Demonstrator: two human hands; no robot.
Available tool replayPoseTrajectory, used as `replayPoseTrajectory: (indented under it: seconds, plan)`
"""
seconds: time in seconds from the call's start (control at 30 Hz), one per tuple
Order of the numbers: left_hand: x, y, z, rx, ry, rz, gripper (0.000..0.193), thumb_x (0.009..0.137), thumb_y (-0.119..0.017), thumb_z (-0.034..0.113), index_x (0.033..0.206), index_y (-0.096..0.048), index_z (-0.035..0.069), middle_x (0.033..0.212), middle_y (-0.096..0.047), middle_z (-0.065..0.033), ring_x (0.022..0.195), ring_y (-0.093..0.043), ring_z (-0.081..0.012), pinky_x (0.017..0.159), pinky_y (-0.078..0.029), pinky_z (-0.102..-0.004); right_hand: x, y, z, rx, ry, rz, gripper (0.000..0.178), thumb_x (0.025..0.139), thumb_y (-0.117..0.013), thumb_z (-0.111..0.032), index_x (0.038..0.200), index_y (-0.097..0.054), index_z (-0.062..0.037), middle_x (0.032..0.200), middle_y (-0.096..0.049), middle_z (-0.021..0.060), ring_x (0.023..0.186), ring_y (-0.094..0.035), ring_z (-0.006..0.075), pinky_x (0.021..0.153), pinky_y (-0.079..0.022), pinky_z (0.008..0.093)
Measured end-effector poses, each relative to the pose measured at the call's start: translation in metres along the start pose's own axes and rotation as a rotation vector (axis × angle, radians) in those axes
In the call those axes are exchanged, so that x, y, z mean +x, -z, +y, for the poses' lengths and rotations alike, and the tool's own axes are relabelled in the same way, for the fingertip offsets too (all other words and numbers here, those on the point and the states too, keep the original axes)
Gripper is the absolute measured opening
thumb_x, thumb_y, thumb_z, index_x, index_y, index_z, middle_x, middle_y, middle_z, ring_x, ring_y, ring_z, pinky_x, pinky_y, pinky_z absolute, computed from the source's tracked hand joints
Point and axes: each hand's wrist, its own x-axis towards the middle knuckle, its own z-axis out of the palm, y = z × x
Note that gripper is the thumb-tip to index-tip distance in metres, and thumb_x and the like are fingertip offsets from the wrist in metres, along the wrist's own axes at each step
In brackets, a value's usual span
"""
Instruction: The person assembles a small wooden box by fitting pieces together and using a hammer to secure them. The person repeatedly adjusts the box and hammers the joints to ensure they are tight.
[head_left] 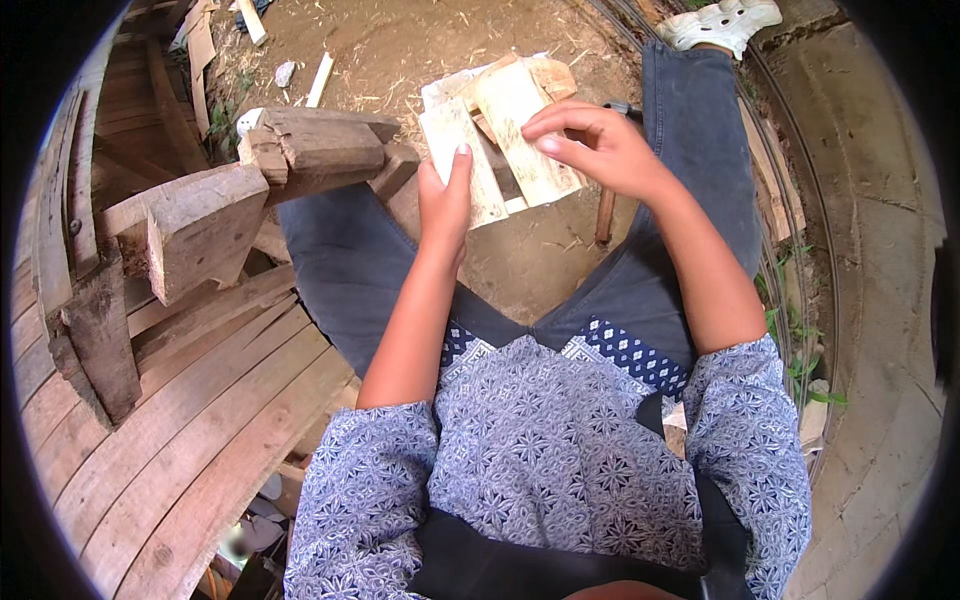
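- Two pale boards, a left board [481, 182] and a right board [512, 102], are found side by side with a gap between them, above the dirt ground [365, 45] and between the person's spread knees.
- Left hand [447, 200]: grip clamped on the left board, thumb flat on its upper face, fingers mostly hidden.
- Right hand [600, 150]: thumb and forefinger curl over the right board, tips near each other. Whether they pinch something small or merely touch the wood cannot be told.
- A narrow strip [516, 205] shows at the near end of the gap; whether it is fixed to both boards cannot be determined.
- Hammer [605, 215]: beside the right board, partly hidden by the right hand, held by neither.
- Judgement: the step in hand appears to be fine placing on the right board. Good practice calls for a firm left thumb, so the pair does not rock, and an even gap.
- Caution: the sawn faces look rough; light fingertip pressure should limit splinters and slipping.
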Motion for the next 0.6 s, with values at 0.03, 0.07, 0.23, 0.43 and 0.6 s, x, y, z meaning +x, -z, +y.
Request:
replayPoseTrajectory:
  seconds: [0.03, 0.07, 0.23, 0.43, 0.6]
  plan:
    - [0.001, -0.002, 0.001, 0.024, 0.006, 0.022, 0.048, 0.1, -0.062, 0.033, 0.125, -0.048, -0.006, 0.117, -0.063, -0.0177, 0.104, -0.062, -0.0205, 0.09, -0.049, -0.0345, 0.002, -0.007, -0.001, -0.073, -0.108, 0.057, 0.065, 0.091, -0.07, -0.017, 0.151, -0.046, -0.0155, 0.146, -0.048, 0.0122, 0.127, -0.052, 0.0211, 0.102, -0.046, 0.0334]
    - [0.001, -0.004, 0.001, 0.049, 0.011, 0.043, 0.047, 0.101, -0.061, 0.033, 0.124, -0.048, -0.006, 0.117, -0.063, -0.0181, 0.104, -0.062, -0.0204, 0.09, -0.049, -0.0345, 0.003, -0.014, -0.003, -0.147, -0.216, 0.114, 0.064, 0.091, -0.07, -0.016, 0.151, -0.047, -0.0134, 0.142, -0.051, 0.013, 0.125, -0.053, 0.0207, 0.101, -0.047, 0.0328]
    - [0.012, -0.012, -0.014, 0.15, -0.139, 0.164, 0.047, 0.101, -0.06, 0.033, 0.123, -0.047, -0.007, 0.116, -0.063, -0.0197, 0.106, -0.062, -0.0229, 0.093, -0.048, -0.0355, 0.009, -0.04, 0.01, -0.346, -0.008, 0.543, 0.063, 0.092, -0.069, -0.016, 0.15, -0.045, -0.0069, 0.136, -0.054, 0.0142, 0.123, -0.053, 0.023, 0.102, -0.045, 0.0332]
    - [0.008, -0.022, -0.017, 0.142, -0.256, 0.23, 0.052, 0.101, -0.061, 0.034, 0.126, -0.043, -0.007, 0.118, -0.062, -0.0217, 0.108, -0.062, -0.0253, 0.095, -0.047, -0.0374, 0.013, -0.061, 0.032, -0.247, -0.095, 0.648, 0.063, 0.092, -0.068, -0.016, 0.148, -0.045, -0.0017, 0.131, -0.055, 0.0186, 0.123, -0.054, 0.0287, 0.105, -0.042, 0.0355]
    - [0.006, -0.022, -0.016, 0.154, -0.304, 0.227, 0.052, 0.101, -0.061, 0.034, 0.127, -0.042, -0.007, 0.118, -0.062, -0.0231, 0.109, -0.062, -0.0279, 0.095, -0.047, -0.039, 0.015, -0.062, 0.03, -0.109, -0.067, 0.654, 0.061, 0.093, -0.066, -0.015, 0.147, -0.045, 0.0018, 0.132, -0.054, 0.02, 0.124, -0.054, 0.0291, 0.106, -0.041, 0.0354]
